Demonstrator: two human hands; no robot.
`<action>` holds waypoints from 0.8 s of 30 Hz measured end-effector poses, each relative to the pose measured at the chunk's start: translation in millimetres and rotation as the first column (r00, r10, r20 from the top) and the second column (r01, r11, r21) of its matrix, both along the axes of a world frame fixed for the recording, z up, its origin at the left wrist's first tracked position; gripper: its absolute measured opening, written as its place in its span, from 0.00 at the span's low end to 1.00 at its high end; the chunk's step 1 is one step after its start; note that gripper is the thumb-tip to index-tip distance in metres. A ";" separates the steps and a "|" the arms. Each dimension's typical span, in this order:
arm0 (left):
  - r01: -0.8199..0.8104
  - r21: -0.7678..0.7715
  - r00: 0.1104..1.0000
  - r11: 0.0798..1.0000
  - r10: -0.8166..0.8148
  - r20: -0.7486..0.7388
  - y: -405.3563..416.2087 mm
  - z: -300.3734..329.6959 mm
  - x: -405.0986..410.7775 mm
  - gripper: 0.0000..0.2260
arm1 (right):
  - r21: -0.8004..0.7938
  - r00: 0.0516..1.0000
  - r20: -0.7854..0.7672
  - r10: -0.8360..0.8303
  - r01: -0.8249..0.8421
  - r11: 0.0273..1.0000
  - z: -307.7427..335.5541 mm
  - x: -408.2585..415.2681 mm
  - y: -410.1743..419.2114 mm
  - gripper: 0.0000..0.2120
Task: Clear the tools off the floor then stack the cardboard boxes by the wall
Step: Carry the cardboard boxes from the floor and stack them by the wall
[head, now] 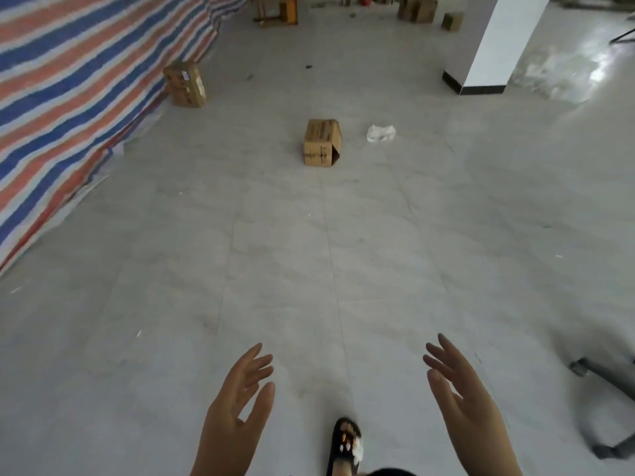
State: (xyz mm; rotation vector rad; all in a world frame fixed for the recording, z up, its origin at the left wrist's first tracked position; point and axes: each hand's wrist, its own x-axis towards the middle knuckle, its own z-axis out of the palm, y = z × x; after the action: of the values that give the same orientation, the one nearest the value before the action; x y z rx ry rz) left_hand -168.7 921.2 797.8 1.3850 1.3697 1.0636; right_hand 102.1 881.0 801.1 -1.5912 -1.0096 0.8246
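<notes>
A small cardboard box (322, 142) lies on its side in the middle of the tiled floor, well ahead of me. A second cardboard box (185, 83) stands against the striped tarp on the left. More boxes (417, 7) sit far back near the top edge. My left hand (240, 403) and my right hand (460, 393) are held out low in front of me, palms facing each other, fingers straight, holding nothing. Both are far from the boxes. No tools are visible on the floor.
A striped blue, red and white tarp (79, 97) covers the left side. A crumpled clear plastic bag (380, 133) lies right of the middle box. A white pillar (494, 42) stands at the back right. Grey metal legs (604, 379) show at the right edge. My sandalled foot (347, 444) is below.
</notes>
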 end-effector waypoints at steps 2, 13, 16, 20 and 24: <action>0.012 0.013 1.000 1.000 -0.012 -0.004 51.7 7.6 25.1 0.20 | 0.024 1.000 0.020 0.011 -0.011 1.000 6.9 24.6 57.9 0.24; -0.071 -0.010 0.997 0.997 0.071 -0.019 322.4 -19.1 90.6 0.19 | -0.064 0.994 0.017 0.110 -0.109 0.992 -23.6 94.1 337.1 0.22; -0.071 0.003 0.997 0.998 0.071 -0.015 430.7 -19.2 102.9 0.19 | -0.046 0.996 0.008 0.085 -0.084 0.995 -26.6 109.4 433.8 0.24; -0.050 0.036 0.999 0.998 0.051 -0.011 565.7 4.3 125.7 0.19 | 0.008 0.996 0.025 0.084 -0.084 0.996 -8.5 130.0 557.6 0.24; 0.012 0.012 1.000 1.000 -0.012 -0.018 664.6 2.0 159.2 0.19 | -0.011 0.998 -0.005 0.065 -0.065 0.998 -8.3 155.8 647.6 0.23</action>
State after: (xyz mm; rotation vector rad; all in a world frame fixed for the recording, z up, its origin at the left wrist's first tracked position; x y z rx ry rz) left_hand -9.6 1585.8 799.8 1.4133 1.3684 1.0556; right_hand 258.0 1528.6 792.9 -1.5721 -1.0594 0.8789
